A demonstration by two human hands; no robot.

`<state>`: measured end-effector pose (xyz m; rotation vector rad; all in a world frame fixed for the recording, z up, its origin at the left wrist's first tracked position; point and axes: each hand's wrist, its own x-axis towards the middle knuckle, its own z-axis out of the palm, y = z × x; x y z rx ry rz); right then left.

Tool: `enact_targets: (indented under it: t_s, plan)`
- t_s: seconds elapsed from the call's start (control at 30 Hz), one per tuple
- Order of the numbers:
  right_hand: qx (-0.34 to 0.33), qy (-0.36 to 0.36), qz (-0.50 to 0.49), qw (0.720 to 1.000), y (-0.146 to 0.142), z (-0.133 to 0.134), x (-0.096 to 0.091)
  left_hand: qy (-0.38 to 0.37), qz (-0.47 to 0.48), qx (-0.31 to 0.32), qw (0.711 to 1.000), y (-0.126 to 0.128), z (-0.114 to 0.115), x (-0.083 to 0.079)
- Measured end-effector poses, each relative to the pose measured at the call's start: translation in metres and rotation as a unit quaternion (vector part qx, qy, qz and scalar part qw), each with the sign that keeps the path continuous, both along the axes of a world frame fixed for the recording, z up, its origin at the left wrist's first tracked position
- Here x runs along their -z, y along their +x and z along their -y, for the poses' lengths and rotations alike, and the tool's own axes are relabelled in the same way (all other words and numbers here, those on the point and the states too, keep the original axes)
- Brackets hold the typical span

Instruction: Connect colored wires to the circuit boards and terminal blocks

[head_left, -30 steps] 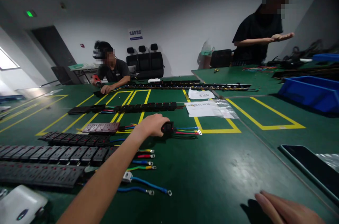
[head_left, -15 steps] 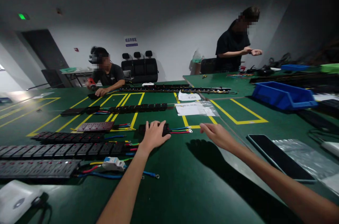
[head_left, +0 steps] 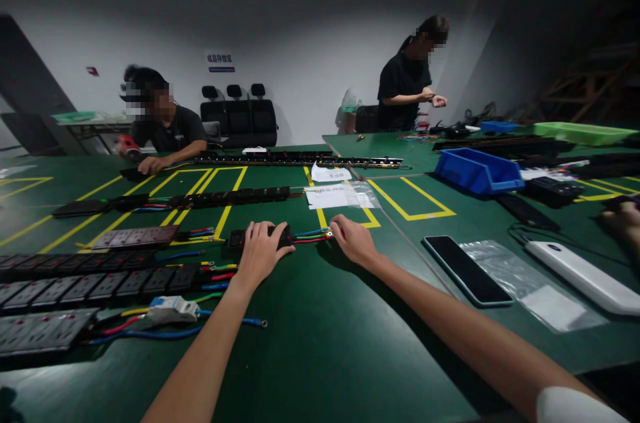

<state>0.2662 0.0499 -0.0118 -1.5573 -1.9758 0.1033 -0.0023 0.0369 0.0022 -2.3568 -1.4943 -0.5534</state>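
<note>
My left hand lies over a short black socket strip, its fingers bent across the top and the thumb at the near right edge. Blue, green and red wires come out of the strip's right end and finish in ring terminals. At those terminals my right hand is closed, thumb and fingers pinched at the wire ends; the fingertips partly hide the contact. To the left lie longer socket strips in rows with coloured wires. One has a white and blue breaker on its leads.
A phone, a plastic bag and a white power bank lie at right. Behind them stands a blue bin. Labelled papers lie ahead. Two co-workers are across the green table.
My right hand has moved left to the wire ends, from a spot apart from them. My left hand stays on the socket strip. The view has turned to the right.
</note>
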Motion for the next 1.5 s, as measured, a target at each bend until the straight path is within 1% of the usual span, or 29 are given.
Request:
enact_targets:
  t_s: [0.1,0.23,0.4,0.5,0.63,0.7,0.77,0.87,0.97,1.03,1.1,1.17,1.27,1.5]
  plan:
    - [0.011,-0.005,-0.025,1.000,0.001,0.000,0.000,0.014,-0.002,0.012,1.000,0.002,0.004,-0.003]
    - [0.036,-0.014,-0.057,0.998,0.002,-0.002,0.001,0.016,-0.002,-0.002,1.000,0.008,0.009,-0.005]
    - [0.087,-0.040,-0.070,0.993,0.006,-0.004,0.002,0.013,0.001,0.003,1.000,0.013,0.014,-0.008]
    - [0.070,-0.041,-0.093,0.992,0.008,-0.005,0.003,0.020,0.005,0.004,1.000,0.014,0.014,-0.008]
    - [0.007,-0.026,-0.201,0.979,0.004,-0.004,0.005,0.018,0.014,0.003,1.000,0.012,0.013,-0.006]
    - [-0.030,-0.013,-0.263,0.964,0.000,-0.002,0.005,0.017,0.022,0.002,1.000,0.011,0.013,-0.006]
    - [-0.053,-0.012,-0.325,0.944,-0.004,0.000,0.006,0.017,0.028,0.003,0.999,0.010,0.013,-0.006]
    - [-0.064,-0.044,-0.420,0.904,-0.008,0.001,0.009,0.020,0.032,0.006,0.999,0.011,0.014,-0.005]
    - [-0.070,-0.075,-0.507,0.856,-0.009,0.000,0.012,0.021,0.038,0.006,0.999,0.011,0.014,-0.004]
    - [-0.086,-0.099,-0.547,0.827,-0.009,0.000,0.013,0.022,0.044,0.008,0.999,0.010,0.015,-0.004]
    - [-0.114,-0.129,-0.561,0.810,-0.010,0.001,0.012,0.028,0.052,0.008,0.998,0.010,0.015,-0.003]
    - [-0.138,-0.149,-0.552,0.809,-0.011,0.003,0.010,0.036,0.059,0.005,0.998,0.009,0.015,-0.003]
    - [-0.155,-0.159,-0.529,0.819,-0.013,0.007,0.007,0.033,0.064,0.003,0.997,0.009,0.014,-0.002]
    - [-0.110,-0.161,-0.507,0.839,-0.013,0.007,0.006,0.009,0.036,0.032,0.999,0.012,0.015,-0.003]
